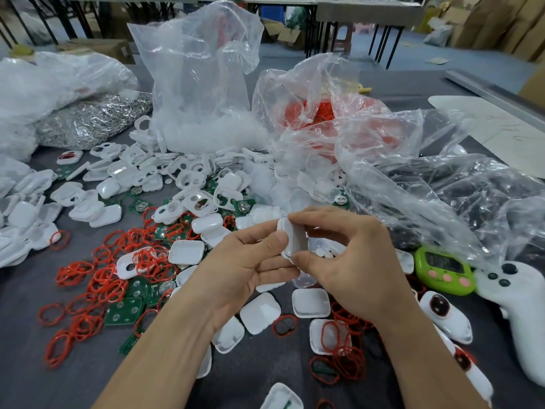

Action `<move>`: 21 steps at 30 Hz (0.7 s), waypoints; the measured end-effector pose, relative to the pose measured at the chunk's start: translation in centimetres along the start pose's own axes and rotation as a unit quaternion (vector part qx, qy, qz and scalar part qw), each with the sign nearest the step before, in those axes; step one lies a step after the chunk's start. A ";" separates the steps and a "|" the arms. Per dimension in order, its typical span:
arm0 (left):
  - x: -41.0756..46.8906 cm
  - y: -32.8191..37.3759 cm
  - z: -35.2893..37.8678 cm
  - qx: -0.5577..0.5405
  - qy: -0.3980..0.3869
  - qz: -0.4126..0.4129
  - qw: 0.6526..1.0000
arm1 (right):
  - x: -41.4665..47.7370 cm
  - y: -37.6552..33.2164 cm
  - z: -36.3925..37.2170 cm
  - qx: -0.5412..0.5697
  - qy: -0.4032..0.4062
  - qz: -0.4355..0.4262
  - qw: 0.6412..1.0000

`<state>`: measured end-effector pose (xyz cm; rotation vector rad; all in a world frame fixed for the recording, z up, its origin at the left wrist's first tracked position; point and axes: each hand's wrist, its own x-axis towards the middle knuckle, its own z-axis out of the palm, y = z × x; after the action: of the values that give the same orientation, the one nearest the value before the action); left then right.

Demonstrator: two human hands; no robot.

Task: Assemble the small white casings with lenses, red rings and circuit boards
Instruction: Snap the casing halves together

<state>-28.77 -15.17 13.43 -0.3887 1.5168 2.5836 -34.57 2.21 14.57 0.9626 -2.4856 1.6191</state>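
Both hands meet over the middle of the table around one small white casing [292, 241], held on edge. My left hand [250, 267] grips it from the left with the thumb on its side. My right hand [351, 261] pinches it from the right between thumb and fingers. Loose white casing halves [259, 312] lie under and around the hands. Red rings [112, 278] are strewn to the left and lower right. Green circuit boards [125, 311] lie among the rings. Two assembled casings with red-ringed lenses [442, 314] sit at the right.
Clear plastic bags stand behind the pile: one with white parts [203, 84], one with red rings [321, 110], one with dark parts [460, 184]. A green timer [443, 270] and a white controller [519, 314] lie at the right. A bag of silver parts [91, 122] sits far left.
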 end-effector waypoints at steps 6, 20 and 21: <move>0.0 -0.1 0.2 0.010 0.005 0.005 1.000 | -0.1 0.1 0.6 -0.033 0.024 -0.004 0.999; 0.1 -0.5 0.5 0.038 0.032 0.034 0.998 | 0.5 0.8 1.6 0.208 0.042 0.199 0.957; 0.1 -0.5 0.5 0.038 0.029 0.036 0.998 | 0.6 0.8 1.4 0.231 0.052 0.217 0.947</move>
<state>-28.85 -14.51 13.24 -0.4122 1.6716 2.5803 -35.03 0.95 13.45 0.3255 -2.4081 2.3854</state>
